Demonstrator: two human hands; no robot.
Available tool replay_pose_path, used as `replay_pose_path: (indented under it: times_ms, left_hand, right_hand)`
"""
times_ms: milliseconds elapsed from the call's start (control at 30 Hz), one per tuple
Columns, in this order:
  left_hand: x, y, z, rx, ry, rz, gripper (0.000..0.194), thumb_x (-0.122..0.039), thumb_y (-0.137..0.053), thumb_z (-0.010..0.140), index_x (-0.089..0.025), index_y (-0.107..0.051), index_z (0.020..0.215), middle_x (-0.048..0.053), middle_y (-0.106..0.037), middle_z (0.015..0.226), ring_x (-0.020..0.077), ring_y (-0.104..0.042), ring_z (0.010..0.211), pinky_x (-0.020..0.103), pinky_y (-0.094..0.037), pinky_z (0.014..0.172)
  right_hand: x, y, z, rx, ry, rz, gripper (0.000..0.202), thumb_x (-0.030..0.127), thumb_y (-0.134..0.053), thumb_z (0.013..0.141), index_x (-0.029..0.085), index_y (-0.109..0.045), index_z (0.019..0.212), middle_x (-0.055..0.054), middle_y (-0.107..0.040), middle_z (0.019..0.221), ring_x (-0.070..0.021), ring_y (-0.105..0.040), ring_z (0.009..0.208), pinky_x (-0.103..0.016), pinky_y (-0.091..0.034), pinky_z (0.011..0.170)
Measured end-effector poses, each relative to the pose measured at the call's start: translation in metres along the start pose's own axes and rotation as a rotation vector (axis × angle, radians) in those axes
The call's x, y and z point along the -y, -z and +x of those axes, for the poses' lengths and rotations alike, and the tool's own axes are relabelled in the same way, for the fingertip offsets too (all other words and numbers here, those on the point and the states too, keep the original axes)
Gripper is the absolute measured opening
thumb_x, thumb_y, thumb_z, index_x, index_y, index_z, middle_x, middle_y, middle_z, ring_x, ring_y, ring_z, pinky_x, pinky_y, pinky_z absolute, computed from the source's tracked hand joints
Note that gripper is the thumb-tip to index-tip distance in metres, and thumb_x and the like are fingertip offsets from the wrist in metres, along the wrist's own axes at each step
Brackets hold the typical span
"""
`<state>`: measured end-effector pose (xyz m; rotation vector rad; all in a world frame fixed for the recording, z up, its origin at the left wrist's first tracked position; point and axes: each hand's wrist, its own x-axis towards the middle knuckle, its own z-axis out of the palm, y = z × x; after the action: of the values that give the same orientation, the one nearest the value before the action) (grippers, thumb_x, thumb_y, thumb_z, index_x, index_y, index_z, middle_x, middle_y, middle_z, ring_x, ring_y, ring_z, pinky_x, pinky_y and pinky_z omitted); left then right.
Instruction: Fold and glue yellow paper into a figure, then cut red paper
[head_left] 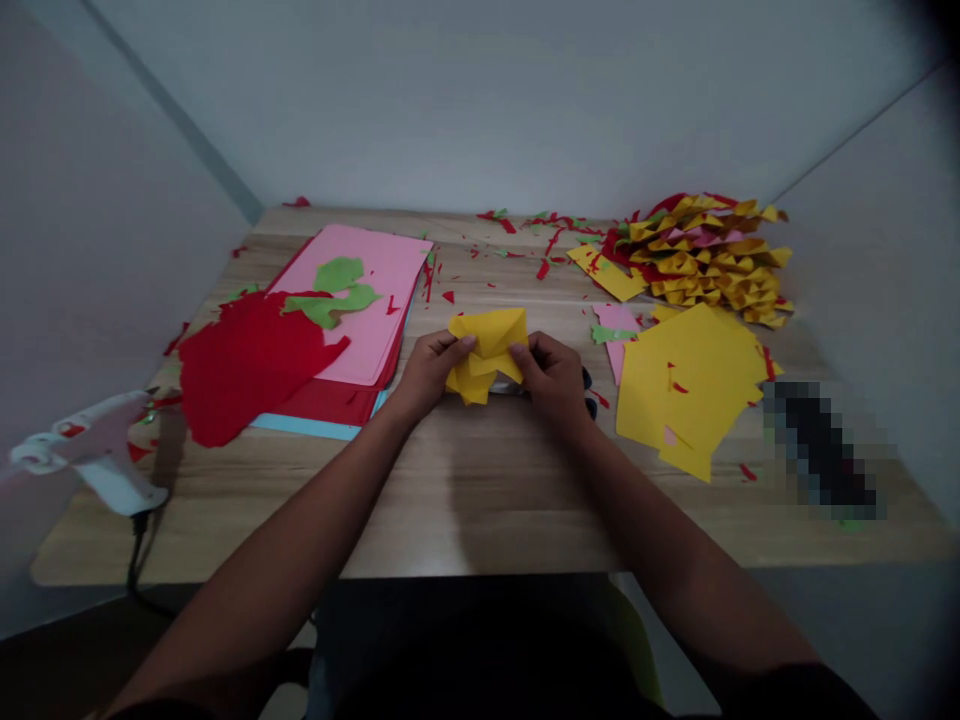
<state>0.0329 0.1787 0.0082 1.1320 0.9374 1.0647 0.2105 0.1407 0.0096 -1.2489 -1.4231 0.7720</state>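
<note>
A small folded yellow piece (pixel 491 340), creased and opened out in flaps, is held between both hands above the middle of the table. My left hand (pixel 433 368) pinches its left side, thumb on top. On its right side, my right hand (pixel 553 372) grips it with the thumb across the front. Scissors (pixel 591 392) lie partly hidden under and behind my right hand, only dark handle loops and a bit of blade showing.
Pink sheets (pixel 367 270), a red piece (pixel 247 365) and green cutouts (pixel 341 300) lie left, beside a glue gun (pixel 112 450). Yellow sheets (pixel 682 370), a folded yellow pile (pixel 712 260) and a blurred-out dark object (pixel 825 450) are right. Red scraps dot the wooden table (pixel 465 520).
</note>
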Motion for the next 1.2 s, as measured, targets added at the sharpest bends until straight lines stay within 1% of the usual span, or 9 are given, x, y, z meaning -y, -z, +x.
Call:
replay_pose_path:
  times_ms: [167, 300, 433, 600, 733, 833, 900, 1100, 1200]
  left_hand:
    - [0.0001, 0.0007, 0.0014, 0.076, -0.014, -0.024, 0.040, -0.051, -0.078, 0.068, -0.014, -0.068, 0.080, 0.002, -0.067, 0.074, 0.0155, -0.060, 0.067, 0.026, -0.046, 0.064]
    - [-0.0017, 0.0014, 0.0016, 0.147, -0.047, 0.031, 0.039, -0.049, -0.078, 0.069, -0.014, -0.068, 0.083, 0.003, -0.069, 0.080, 0.0153, -0.060, 0.071, 0.025, -0.046, 0.068]
    - [-0.0031, 0.0008, 0.0010, 0.159, -0.074, 0.067, 0.031, -0.042, -0.079, 0.070, -0.015, -0.065, 0.077, 0.000, -0.064, 0.075, 0.0127, -0.057, 0.069, 0.024, -0.044, 0.068]
    - [-0.0016, 0.0001, 0.0023, 0.136, -0.073, 0.101, 0.028, -0.040, -0.078, 0.068, -0.016, -0.063, 0.073, -0.001, -0.060, 0.071, 0.0116, -0.053, 0.065, 0.024, -0.043, 0.064]
    - [0.0016, 0.0008, 0.0040, 0.077, -0.062, 0.052, 0.031, -0.041, -0.078, 0.067, -0.017, -0.061, 0.074, -0.001, -0.060, 0.072, 0.0111, -0.052, 0.064, 0.023, -0.042, 0.062]
    - [0.0024, 0.0013, 0.0043, 0.034, -0.072, 0.032, 0.031, -0.042, -0.078, 0.067, -0.017, -0.060, 0.074, -0.002, -0.059, 0.070, 0.0108, -0.052, 0.063, 0.022, -0.041, 0.061]
    - [0.0018, 0.0012, 0.0041, 0.024, -0.078, 0.031, 0.030, -0.041, -0.078, 0.068, -0.017, -0.060, 0.073, -0.002, -0.059, 0.070, 0.0106, -0.052, 0.063, 0.022, -0.041, 0.061]
    - [-0.0003, 0.0004, 0.0041, 0.042, -0.075, 0.008, 0.030, -0.039, -0.079, 0.067, -0.016, -0.061, 0.074, -0.002, -0.059, 0.068, 0.0102, -0.052, 0.062, 0.022, -0.041, 0.060]
    - [-0.0001, 0.0005, 0.0042, 0.037, -0.082, 0.006, 0.030, -0.038, -0.080, 0.068, -0.017, -0.060, 0.074, -0.003, -0.058, 0.067, 0.0096, -0.051, 0.061, 0.022, -0.041, 0.060]
  right_hand:
    - [-0.0017, -0.0007, -0.0002, -0.027, -0.009, 0.021, 0.030, 0.042, -0.059, 0.090, 0.022, -0.053, 0.069, 0.004, -0.044, 0.059, -0.0112, -0.038, 0.055, -0.027, -0.030, 0.052]
    - [0.0025, -0.0008, 0.0006, -0.132, -0.003, 0.043, 0.029, 0.043, -0.058, 0.091, 0.022, -0.054, 0.071, 0.004, -0.044, 0.060, -0.0117, -0.038, 0.056, -0.027, -0.032, 0.053]
    - [0.0047, 0.0003, 0.0016, -0.204, 0.021, 0.041, 0.028, 0.044, -0.057, 0.091, 0.022, -0.056, 0.073, 0.003, -0.049, 0.063, -0.0125, -0.042, 0.059, -0.027, -0.036, 0.055]
    - [0.0028, -0.0003, 0.0010, -0.173, -0.011, 0.071, 0.028, 0.045, -0.057, 0.091, 0.022, -0.056, 0.074, 0.003, -0.050, 0.065, -0.0126, -0.045, 0.058, -0.027, -0.039, 0.053]
    - [0.0009, -0.0016, 0.0002, -0.140, -0.078, 0.170, 0.026, 0.051, -0.057, 0.090, 0.026, -0.056, 0.095, 0.003, -0.056, 0.066, -0.0148, -0.054, 0.055, -0.028, -0.042, 0.051]
    - [0.0006, -0.0016, 0.0001, -0.152, -0.067, 0.202, 0.032, 0.053, -0.058, 0.090, 0.028, -0.052, 0.109, 0.005, -0.057, 0.061, -0.0150, -0.052, 0.050, -0.027, -0.039, 0.047]
    - [0.0010, -0.0016, 0.0002, -0.133, -0.056, 0.193, 0.031, 0.052, -0.059, 0.089, 0.027, -0.053, 0.106, 0.005, -0.056, 0.059, -0.0141, -0.050, 0.048, -0.027, -0.037, 0.047]
    - [0.0020, -0.0010, -0.0007, -0.086, -0.010, 0.054, 0.026, 0.046, -0.059, 0.091, 0.024, -0.053, 0.078, 0.005, -0.053, 0.058, -0.0113, -0.046, 0.050, -0.026, -0.037, 0.051]
    - [0.0017, 0.0004, -0.0012, -0.075, -0.014, 0.034, 0.025, 0.043, -0.059, 0.091, 0.023, -0.053, 0.077, 0.005, -0.053, 0.058, -0.0112, -0.045, 0.050, -0.026, -0.036, 0.051]
